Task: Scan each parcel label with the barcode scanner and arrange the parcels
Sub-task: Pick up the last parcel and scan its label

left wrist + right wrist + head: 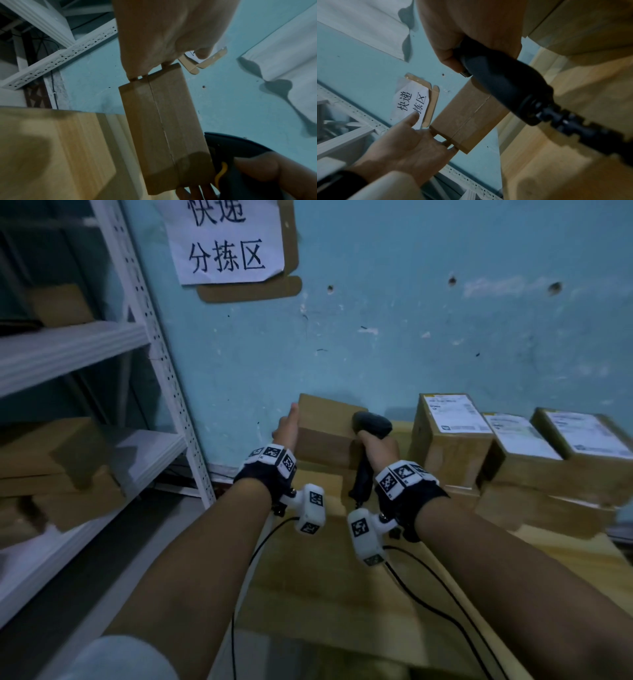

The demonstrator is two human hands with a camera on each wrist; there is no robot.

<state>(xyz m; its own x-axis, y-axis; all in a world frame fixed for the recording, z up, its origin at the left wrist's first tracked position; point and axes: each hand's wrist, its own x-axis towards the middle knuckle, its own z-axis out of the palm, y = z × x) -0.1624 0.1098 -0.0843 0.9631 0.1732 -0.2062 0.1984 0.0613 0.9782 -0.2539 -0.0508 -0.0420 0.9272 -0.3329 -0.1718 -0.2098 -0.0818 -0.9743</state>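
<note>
A plain brown parcel (325, 422) (163, 121) (467, 119) stands by the blue wall at the table's far left, no label showing on the faces I see. My left hand (287, 428) (407, 142) presses straight fingers (137, 78) against its left end, thumb up. My right hand (379, 445) (462, 33) grips the black barcode scanner (372, 423) (228, 147) (501, 83) by its handle, the head right beside the parcel's right end. In the left wrist view the right hand's fingertips (197, 192) touch that end. Whether the parcel rests on the table is unclear.
Three labelled parcels (452, 422) (520, 440) (585, 436) are stacked on other boxes at the table's back right. The wooden table (308, 577) carries black cables (428, 594). A white metal shelf (68, 347) with boxes stands left. A paper sign (226, 241) hangs on the wall.
</note>
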